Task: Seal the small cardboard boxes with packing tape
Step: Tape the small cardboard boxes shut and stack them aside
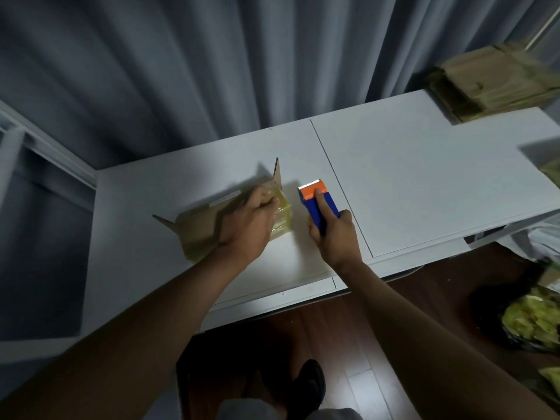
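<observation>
A small cardboard box (200, 228) lies on the white table (424, 183), its end flaps sticking out at the left and at the back right. Shiny tape covers its right end. My left hand (248, 225) rests on top of the box with the fingers curled over its far edge. Just to the right, my right hand (333, 234) grips a blue and orange tape dispenser (318, 201), index finger stretched along its top. The dispenser's toothed end points away from me and sits a short gap from the box.
A stack of flattened cardboard boxes (497, 83) lies at the table's back right corner. Grey curtains hang behind the table. A dark bag with yellowish scraps (530, 322) sits on the wooden floor at the right. A white frame stands at the left.
</observation>
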